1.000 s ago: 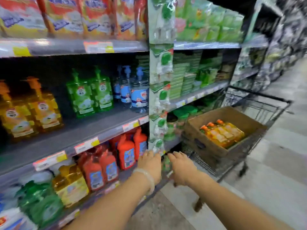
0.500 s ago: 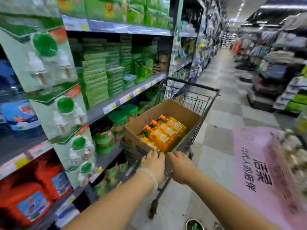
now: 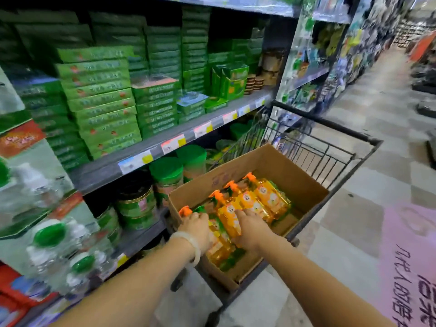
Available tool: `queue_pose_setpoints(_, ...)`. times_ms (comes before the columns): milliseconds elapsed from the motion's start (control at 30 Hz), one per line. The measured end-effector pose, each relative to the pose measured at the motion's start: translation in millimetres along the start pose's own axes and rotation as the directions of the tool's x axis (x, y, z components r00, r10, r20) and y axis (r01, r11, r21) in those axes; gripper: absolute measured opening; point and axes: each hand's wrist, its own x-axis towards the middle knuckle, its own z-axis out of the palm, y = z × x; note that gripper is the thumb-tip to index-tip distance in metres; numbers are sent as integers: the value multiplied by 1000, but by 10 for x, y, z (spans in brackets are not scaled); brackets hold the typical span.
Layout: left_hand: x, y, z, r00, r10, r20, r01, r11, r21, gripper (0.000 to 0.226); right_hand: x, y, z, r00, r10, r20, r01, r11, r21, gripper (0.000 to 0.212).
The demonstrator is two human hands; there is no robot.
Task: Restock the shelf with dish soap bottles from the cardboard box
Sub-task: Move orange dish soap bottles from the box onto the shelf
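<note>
An open cardboard box point(image 3: 286, 167) sits in a black wire shopping cart point(image 3: 330, 125). Several orange dish soap bottles with orange pump tops lie flat inside it, the farthest one point(image 3: 271, 197) untouched. My left hand point(image 3: 195, 228), with a pale bangle on the wrist, curls over the nearest bottle just behind its pump point(image 3: 185, 210). My right hand point(image 3: 250, 228) grips the body of the bottle beside it point(image 3: 227, 217). Both bottles still lie in the box.
Store shelving point(image 3: 146, 149) runs along the left, stacked with green boxes point(image 3: 101, 102) above and green-lidded jars point(image 3: 166, 173) below, close to the cart. The aisle floor stretches ahead and right, with a pink floor mat point(image 3: 410, 256) on it.
My view swung right from the soap shelf to the cart. Both hands left the cart handle and reached into the box onto the bottles.
</note>
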Motion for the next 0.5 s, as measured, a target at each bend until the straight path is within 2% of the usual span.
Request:
queue_pose_setpoints(67, 289, 66, 120, 996, -86, 36, 88, 993, -81, 66, 355, 150, -55, 998, -37, 53, 37, 999, -2, 77)
queue_pose_setpoints(133, 573, 138, 266, 985, -165, 58, 173, 968, -184, 50, 677, 293, -84, 988, -71, 140, 74, 997, -13, 78)
queue_pose_setpoints(267, 897, 313, 356, 949, -282, 142, 315, 871, -377, 18, 1247, 542, -114, 971, -133, 196, 132, 991, 22, 77)
queue_pose_setpoints(300, 947, 341, 380, 929, -325, 178, 370, 820, -436, 18, 1369, 567, -91, 964, -155, 216, 148, 988, 48, 74)
queue_pose_setpoints(400, 1127, 355, 583, 831, -467, 301, 544, 574, -612, 49, 1665, 534, 99, 931, -201, 303, 180, 979, 96, 59)
queue_pose_setpoints(500, 1306, 338, 816, 753, -545, 368, 616, 389, -685, 42, 1912, 454, 443, 892, -199, 406, 132, 973, 187, 56)
